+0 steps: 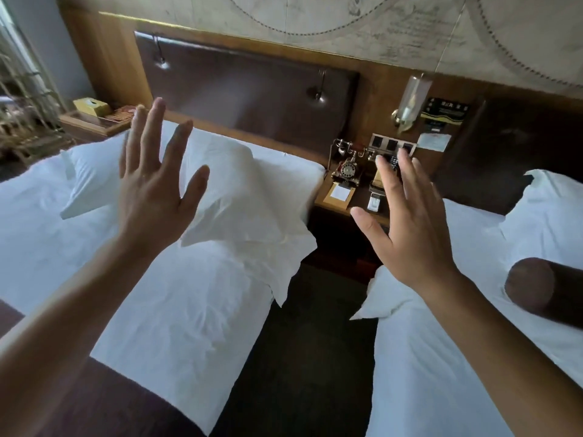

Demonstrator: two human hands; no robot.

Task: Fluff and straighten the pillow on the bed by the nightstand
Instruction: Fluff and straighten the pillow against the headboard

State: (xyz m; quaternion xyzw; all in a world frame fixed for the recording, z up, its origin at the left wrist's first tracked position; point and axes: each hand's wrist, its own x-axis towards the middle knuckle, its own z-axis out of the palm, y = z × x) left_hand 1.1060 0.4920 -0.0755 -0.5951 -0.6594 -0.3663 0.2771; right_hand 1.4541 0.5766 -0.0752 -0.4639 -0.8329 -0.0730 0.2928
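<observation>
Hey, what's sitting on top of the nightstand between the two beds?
On the nightstand: an antique-style rotary phone, a notepad and a small white device. The right hand covers the nightstand's right part, so anything there is hidden.

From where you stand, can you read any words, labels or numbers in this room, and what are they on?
Nothing can be read for certain.
Dark wall plaque with gold band: has characters, too blurred to read.
White notice below it: print too small.
Map-like wall panel: faint script, illegible.
Telephone dial: digits too small.
Notepad on the nightstand: looks blank.
Yellow box on the far table: no readable label.
</observation>
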